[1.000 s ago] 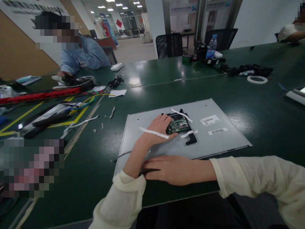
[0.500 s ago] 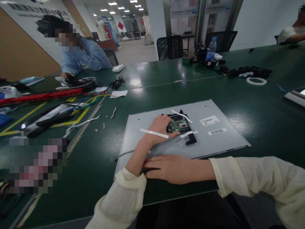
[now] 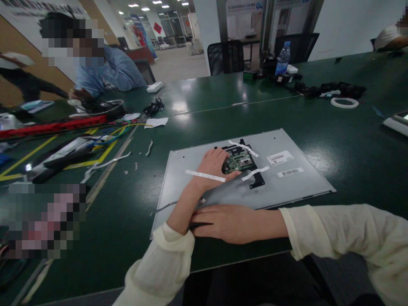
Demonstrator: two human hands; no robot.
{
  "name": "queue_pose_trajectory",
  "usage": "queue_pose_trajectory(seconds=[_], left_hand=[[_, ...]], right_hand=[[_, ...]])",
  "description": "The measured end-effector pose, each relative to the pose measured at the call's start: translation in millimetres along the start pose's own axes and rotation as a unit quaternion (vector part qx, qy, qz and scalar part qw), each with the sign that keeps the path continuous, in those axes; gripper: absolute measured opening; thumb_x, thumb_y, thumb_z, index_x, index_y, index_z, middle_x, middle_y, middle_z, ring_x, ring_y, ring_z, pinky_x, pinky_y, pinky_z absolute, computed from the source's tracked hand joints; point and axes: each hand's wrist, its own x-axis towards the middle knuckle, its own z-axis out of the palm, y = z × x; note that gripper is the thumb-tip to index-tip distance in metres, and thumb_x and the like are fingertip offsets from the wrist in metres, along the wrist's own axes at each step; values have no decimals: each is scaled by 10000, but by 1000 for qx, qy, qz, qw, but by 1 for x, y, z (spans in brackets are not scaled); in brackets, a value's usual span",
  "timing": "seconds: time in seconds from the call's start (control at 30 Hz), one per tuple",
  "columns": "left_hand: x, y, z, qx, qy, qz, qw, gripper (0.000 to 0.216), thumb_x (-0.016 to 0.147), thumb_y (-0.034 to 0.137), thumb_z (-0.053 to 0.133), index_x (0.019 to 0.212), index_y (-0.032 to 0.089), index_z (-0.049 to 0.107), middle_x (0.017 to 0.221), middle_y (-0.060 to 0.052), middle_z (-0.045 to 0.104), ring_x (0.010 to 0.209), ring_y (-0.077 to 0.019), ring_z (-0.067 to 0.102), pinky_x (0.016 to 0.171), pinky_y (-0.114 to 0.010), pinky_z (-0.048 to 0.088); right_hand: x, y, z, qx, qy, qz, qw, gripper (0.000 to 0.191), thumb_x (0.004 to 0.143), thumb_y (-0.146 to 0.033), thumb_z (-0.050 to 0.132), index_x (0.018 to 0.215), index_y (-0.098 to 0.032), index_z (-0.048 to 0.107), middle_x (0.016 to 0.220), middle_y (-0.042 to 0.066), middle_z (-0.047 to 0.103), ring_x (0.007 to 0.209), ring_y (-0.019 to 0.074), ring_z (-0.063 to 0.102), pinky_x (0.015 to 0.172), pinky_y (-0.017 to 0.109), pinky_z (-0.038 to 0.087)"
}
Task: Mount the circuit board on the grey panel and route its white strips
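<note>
A flat grey metal panel (image 3: 296, 182), perhaps the back of a screen, lies on the table. Over its middle is a green circuit board (image 3: 237, 162) on a black bracket (image 3: 257, 182). My left hand (image 3: 212, 168) curls its fingers and thumb around the board's left end. One white tape strip (image 3: 205, 175) crosses the back of that hand; two more strips lie over the bracket. At the panel's near edge my right hand (image 3: 226, 223) is closed on a slim black pointed tool (image 3: 201, 225); its fingertips are hidden behind my left wrist. A thin grey cable (image 3: 164, 207) runs out beside the wrist.
A person in blue (image 3: 123, 70) sits across at the left, near a red strip (image 3: 63, 126) and cables. Tape scraps (image 3: 149, 148) lie left of the panel. Farther back are a water bottle (image 3: 283, 59), a white ring (image 3: 344, 103) and black items.
The view has shifted slightly. The lower tape strip and the bracket sit at a slightly different angle; both hands keep nearly the same place. Another person has come into view at far left.
</note>
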Motion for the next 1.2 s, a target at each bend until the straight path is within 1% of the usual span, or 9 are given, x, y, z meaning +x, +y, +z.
queue_pose_trajectory(seconds=[0.3, 0.43, 0.53, 0.67, 0.73, 0.8, 0.9, 1.03, 1.2], left_hand=[[1, -1, 6, 30, -33, 8, 999, 520, 762, 626, 580, 997, 163, 555, 1026, -102, 561, 976, -272, 491, 947, -457, 378], [-3, 4, 2, 52, -22, -6, 998, 548, 732, 651, 598, 1041, 199, 576, 1069, -89, 560, 1069, -295, 470, 1059, -540, 253], [-3, 9, -4, 60, -2, -17, 998, 489, 788, 625, 555, 1037, 207, 596, 1104, -87, 562, 1129, -302, 453, 1103, -570, 163], [11, 16, -12, 25, 34, -42, 998, 341, 937, 438, 396, 1104, 200, 575, 1187, -92, 566, 1177, -262, 463, 1100, -522, 228], [25, 19, -12, 8, 33, -41, 999, 309, 947, 345, 382, 1153, 188, 549, 1238, -100, 560, 1199, -250, 469, 1082, -491, 279], [39, 23, -8, 3, 15, -32, 999, 311, 936, 291, 397, 1193, 171, 525, 1281, -115, 548, 1223, -254, 468, 1062, -472, 317], [49, 27, 5, 13, -13, -53, 998, 341, 938, 279, 388, 1237, 149, 486, 1327, -143, 526, 1253, -272, 459, 1046, -486, 337], [43, 25, 21, 26, -34, -69, 997, 403, 932, 302, 404, 1304, 148, 427, 1406, -152, 468, 1320, -284, 402, 1083, -525, 285], [35, 20, 25, 25, -41, -83, 995, 400, 955, 326, 353, 1291, 127, 441, 1389, -157, 490, 1313, -265, 420, 1091, -504, 286]], right_hand=[[0, 1, -3, -11, -1, -10, 1000, 259, 947, -114, 415, 1129, -116, 599, 1300, 95, 543, 1258, 149, 449, 1108, 284, 303], [1, 1, -1, -3, 1, -13, 1000, 261, 947, -108, 410, 1127, -107, 598, 1306, 102, 540, 1273, 149, 432, 1106, 284, 305], [1, 0, 1, 0, -1, -6, 1000, 248, 943, -115, 434, 1128, -115, 599, 1286, 100, 560, 1269, 151, 437, 1092, 295, 326], [2, -1, 2, -3, -7, 9, 1000, 270, 939, -129, 454, 1176, -129, 584, 1315, 101, 545, 1275, 160, 439, 1072, 300, 350], [1, -1, 1, -7, -10, 10, 1000, 291, 938, -124, 449, 1202, -126, 570, 1354, 110, 515, 1290, 162, 424, 1072, 295, 349], [1, -1, 0, -17, -14, 7, 1000, 293, 933, -121, 447, 1199, -119, 570, 1349, 120, 515, 1286, 169, 426, 1071, 297, 349], [0, -2, -1, -36, -25, 7, 999, 272, 923, -135, 461, 1162, -114, 588, 1264, 119, 569, 1220, 192, 478, 1047, 306, 373], [0, -3, 1, -43, -22, -1, 999, 252, 912, -138, 476, 1130, -101, 599, 1187, 119, 602, 1149, 197, 516, 1040, 305, 373], [1, -3, 4, -38, -20, -4, 999, 240, 893, -130, 503, 1108, -103, 606, 1144, 113, 621, 1091, 191, 535, 997, 304, 400]])
